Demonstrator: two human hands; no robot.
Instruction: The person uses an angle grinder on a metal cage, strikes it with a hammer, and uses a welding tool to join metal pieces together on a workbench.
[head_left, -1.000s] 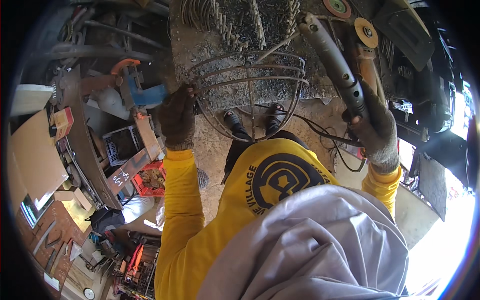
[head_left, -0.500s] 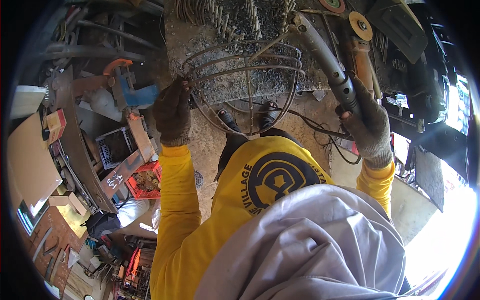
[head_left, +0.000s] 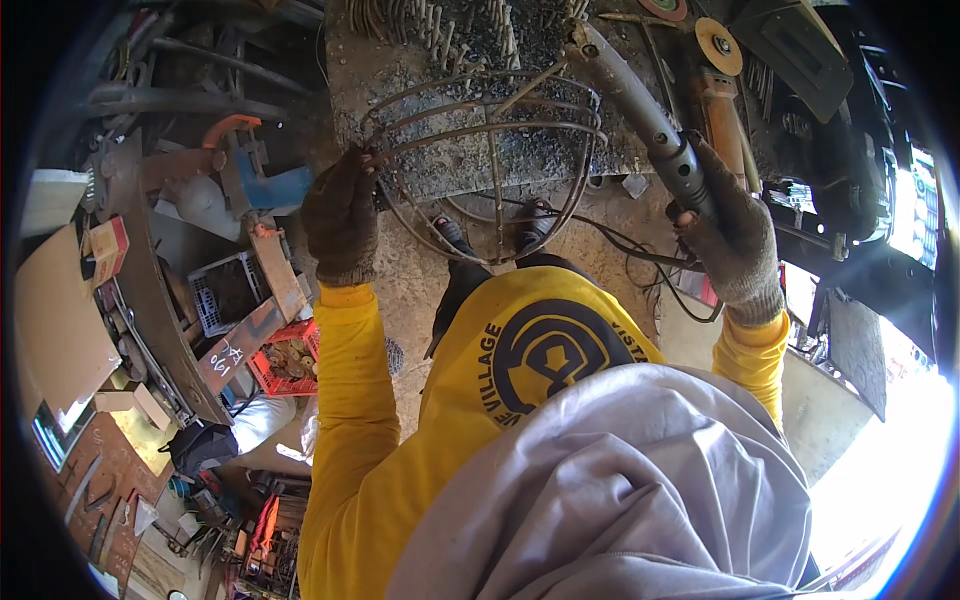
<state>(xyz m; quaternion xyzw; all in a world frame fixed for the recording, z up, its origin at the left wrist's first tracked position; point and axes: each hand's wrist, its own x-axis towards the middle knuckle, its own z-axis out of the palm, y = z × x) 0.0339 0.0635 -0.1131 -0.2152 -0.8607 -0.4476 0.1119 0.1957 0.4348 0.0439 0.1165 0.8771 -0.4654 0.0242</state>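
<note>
While fingers of the left hand (head_left: pixel 342 220) clamp the metal frame (head_left: pixel 492 128), best kept steady, those of the right hand (head_left: pixel 738 235) grip a tubular tool (head_left: pixel 638 110).

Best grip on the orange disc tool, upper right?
Probably wrap a hand around the orange body, coming from the near side: it is elongated, and the round disc sits at its far end. The right hand is nearest but holds a dark cylinder.

Compared with a second ago, the thin rod (head_left: pixel 530 90) angling from the grey tube (head_left: pixel 630 95) has shifted left, its end now appearing at the middle bar (head_left: pixel 496 180) of the wire frame (head_left: pixel 500 127).
</note>
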